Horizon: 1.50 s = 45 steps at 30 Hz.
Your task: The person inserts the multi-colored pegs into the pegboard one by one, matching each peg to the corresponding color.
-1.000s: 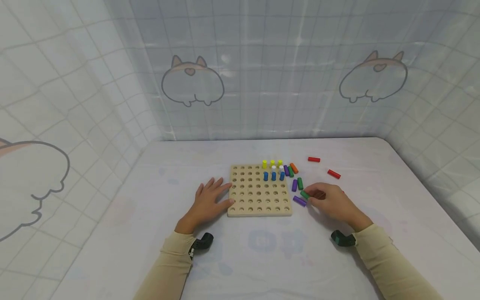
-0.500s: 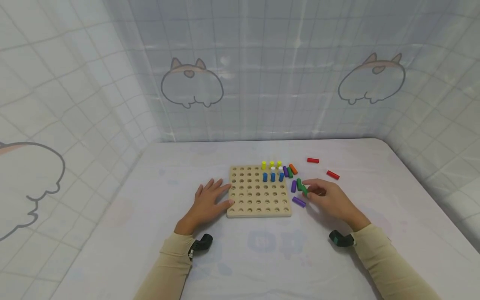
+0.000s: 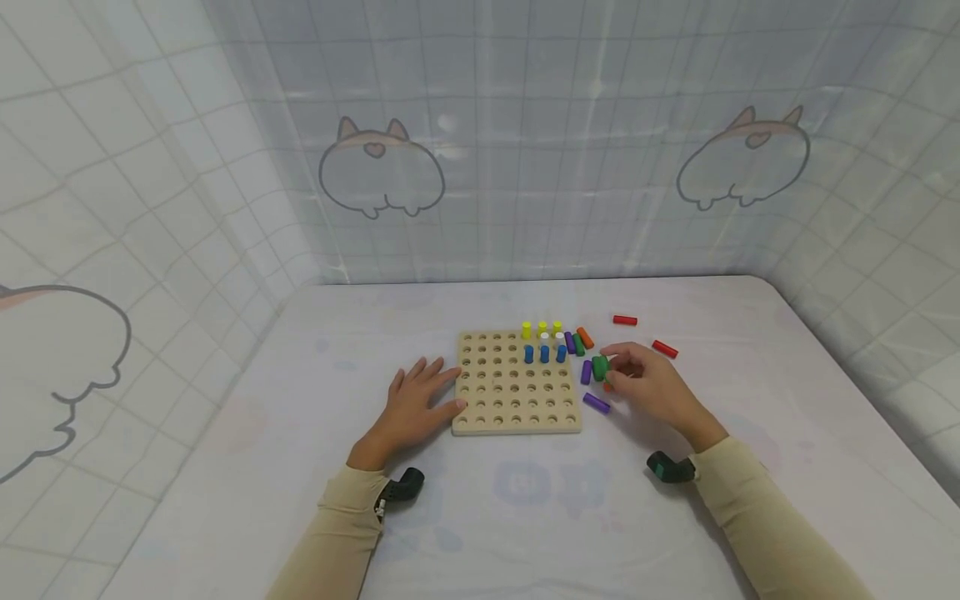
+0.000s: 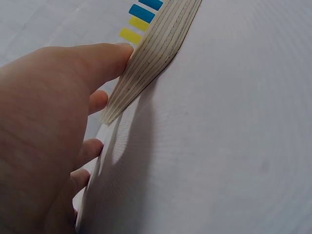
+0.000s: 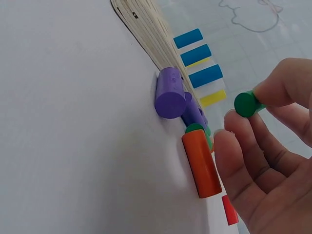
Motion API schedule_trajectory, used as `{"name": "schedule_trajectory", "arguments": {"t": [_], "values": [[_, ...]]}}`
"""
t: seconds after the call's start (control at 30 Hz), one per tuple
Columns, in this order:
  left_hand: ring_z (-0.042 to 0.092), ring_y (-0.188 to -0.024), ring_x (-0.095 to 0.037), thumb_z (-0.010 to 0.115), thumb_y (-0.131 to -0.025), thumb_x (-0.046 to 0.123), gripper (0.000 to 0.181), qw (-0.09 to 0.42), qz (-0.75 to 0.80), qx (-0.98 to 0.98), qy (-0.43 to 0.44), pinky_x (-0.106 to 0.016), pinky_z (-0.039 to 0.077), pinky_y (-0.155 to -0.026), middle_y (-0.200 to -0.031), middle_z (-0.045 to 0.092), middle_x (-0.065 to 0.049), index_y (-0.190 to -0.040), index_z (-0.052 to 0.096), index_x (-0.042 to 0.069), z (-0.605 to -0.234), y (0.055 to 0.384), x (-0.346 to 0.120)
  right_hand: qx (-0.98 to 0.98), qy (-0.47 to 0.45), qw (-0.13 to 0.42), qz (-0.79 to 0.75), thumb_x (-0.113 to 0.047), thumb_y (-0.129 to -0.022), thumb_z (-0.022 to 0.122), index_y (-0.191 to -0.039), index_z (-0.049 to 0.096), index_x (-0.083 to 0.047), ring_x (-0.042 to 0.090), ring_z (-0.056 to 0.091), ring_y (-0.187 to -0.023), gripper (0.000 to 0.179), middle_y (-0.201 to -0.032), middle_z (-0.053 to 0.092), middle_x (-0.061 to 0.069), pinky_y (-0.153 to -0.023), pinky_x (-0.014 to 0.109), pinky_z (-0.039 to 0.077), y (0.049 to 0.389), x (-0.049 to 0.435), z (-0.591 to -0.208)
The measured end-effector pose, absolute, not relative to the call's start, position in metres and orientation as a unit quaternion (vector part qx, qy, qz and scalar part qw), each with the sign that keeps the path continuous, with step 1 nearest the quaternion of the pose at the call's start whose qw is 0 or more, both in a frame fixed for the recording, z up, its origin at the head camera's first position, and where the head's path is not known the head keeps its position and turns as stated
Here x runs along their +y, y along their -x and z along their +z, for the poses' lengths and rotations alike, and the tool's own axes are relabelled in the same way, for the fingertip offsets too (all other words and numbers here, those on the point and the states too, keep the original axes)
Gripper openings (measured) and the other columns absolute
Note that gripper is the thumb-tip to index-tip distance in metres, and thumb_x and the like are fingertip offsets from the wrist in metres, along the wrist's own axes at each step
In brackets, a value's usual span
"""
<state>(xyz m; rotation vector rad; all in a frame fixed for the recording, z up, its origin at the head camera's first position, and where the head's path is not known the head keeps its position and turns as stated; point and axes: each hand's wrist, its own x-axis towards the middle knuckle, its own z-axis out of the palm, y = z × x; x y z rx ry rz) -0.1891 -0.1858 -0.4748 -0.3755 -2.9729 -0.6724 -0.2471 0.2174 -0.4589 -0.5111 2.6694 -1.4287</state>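
A short green peg (image 5: 247, 104), cylindrical and flat-ended, is pinched in the right grip (image 3: 651, 385), right of the pale wooden board (image 3: 517, 430); the left grip (image 3: 412, 408), fingers spread, touches the board's left edge.

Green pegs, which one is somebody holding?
The green peg pinched in the person's right hand. The other green pegs lie on the table, beside the board, not in anyone's fingers.
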Motion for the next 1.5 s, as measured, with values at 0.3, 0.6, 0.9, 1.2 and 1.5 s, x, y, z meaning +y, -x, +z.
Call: {"name": "schedule_trajectory", "arguments": {"t": [0.3,0.6,0.9,1.2,1.5], "values": [[0.013,-0.152,-0.036,0.058,-0.097,0.054,0.063,0.035,-0.226,-0.965,0.125,-0.062,0.001,-0.117,-0.161,0.032,-0.011,-0.151,0.048,0.022,-0.471,0.187,-0.186,0.855,0.166,0.036,-0.49,-0.019,-0.097,0.065,-0.133,0.059,-0.013,0.027,0.064,-0.107,0.037,-0.119,0.066,0.01,-0.092,0.046,0.054,0.25,0.213,-0.458],[0.013,-0.151,-0.037,0.058,-0.097,0.054,0.064,0.029,-0.219,-0.968,0.119,-0.064,0.001,-0.116,-0.161,0.032,-0.012,-0.151,0.048,0.022,-0.47,0.183,-0.186,0.84,0.18,0.027,-0.511,-0.016,-0.095,0.068,-0.131,0.058,-0.01,0.025,0.066,-0.102,0.038,-0.116,0.068,0.01,-0.092,0.045,0.054,0.255,0.197,-0.461],[0.014,-0.151,-0.037,0.058,-0.097,0.054,0.063,0.031,-0.229,-0.965,0.122,-0.063,0.001,-0.117,-0.161,0.032,-0.012,-0.151,0.049,0.022,-0.474,0.183,-0.185,0.822,0.177,0.036,-0.539,-0.011,-0.095,0.066,-0.129,0.056,-0.009,0.025,0.065,-0.101,0.035,-0.117,0.066,0.01,-0.077,0.032,0.058,0.258,0.18,-0.461],[0.014,-0.151,-0.038,0.059,-0.096,0.055,0.065,0.034,-0.224,-0.966,0.128,-0.064,0.002,-0.116,-0.161,0.032,-0.012,-0.151,0.049,0.022,-0.47,0.183,-0.183,0.833,0.167,0.021,-0.527,-0.013,-0.095,0.067,-0.128,0.057,-0.012,0.023,0.065,-0.104,0.034,-0.118,0.066,0.007,-0.086,0.037,0.055,0.258,0.176,-0.461],[0.014,-0.151,-0.037,0.059,-0.097,0.054,0.063,0.035,-0.221,-0.967,0.124,-0.063,0.002,-0.117,-0.161,0.032,-0.011,-0.151,0.049,0.022,-0.47,0.184,-0.184,0.84,0.166,0.017,-0.517,-0.012,-0.095,0.067,-0.126,0.058,-0.012,0.022,0.064,-0.104,0.032,-0.116,0.066,0.005,-0.087,0.039,0.054,0.259,0.167,-0.459]]}}
